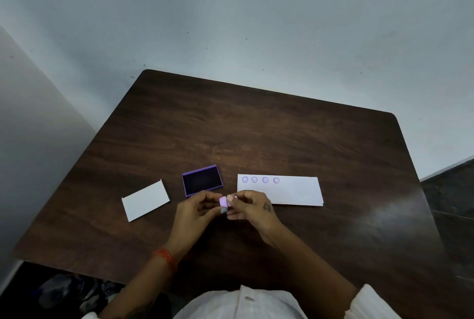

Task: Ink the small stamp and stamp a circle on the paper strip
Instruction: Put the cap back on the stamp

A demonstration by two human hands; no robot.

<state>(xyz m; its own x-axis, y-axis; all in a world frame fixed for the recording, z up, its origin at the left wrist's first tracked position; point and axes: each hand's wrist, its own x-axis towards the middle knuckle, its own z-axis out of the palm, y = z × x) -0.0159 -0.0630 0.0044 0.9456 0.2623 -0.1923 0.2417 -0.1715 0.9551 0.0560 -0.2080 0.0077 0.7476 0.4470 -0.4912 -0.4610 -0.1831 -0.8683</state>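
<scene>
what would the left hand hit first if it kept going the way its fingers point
Probably the right hand: the left hand points right across the small stamp both hold. Depth is unclear.

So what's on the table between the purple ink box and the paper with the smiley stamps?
Nothing: in the head view, only bare brown table shows between the ink pad and the paper strip.

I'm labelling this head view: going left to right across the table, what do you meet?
White card → ink pad → left hand → small stamp → right hand → paper strip, with four purple stamps along its far edge.
</scene>
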